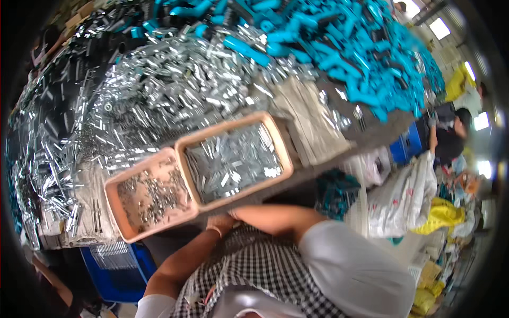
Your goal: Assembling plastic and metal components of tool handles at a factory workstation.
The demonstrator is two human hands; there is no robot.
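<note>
Both of my hands are together at the table's near edge, against the checked apron (249,259). My left hand (224,222) has a band at its wrist. My right hand (236,213) comes in from the right and meets the left. The fingers of both are hidden, so what they hold, if anything, does not show. Just beyond them stands a tan tray (287,153) filled with flat grey metal pieces. Beside it on the left, a pinkish tray (119,209) contains small metal parts, scattered over its bottom.
Shiny metal pieces (175,79) are heaped behind the trays, with turquoise plastic handles (339,53) piled at the far right. A folded beige cloth (307,122) lies right of the trays. Below are a blue crate (106,275) and white sacks (405,199). Another person (453,135) is at the right.
</note>
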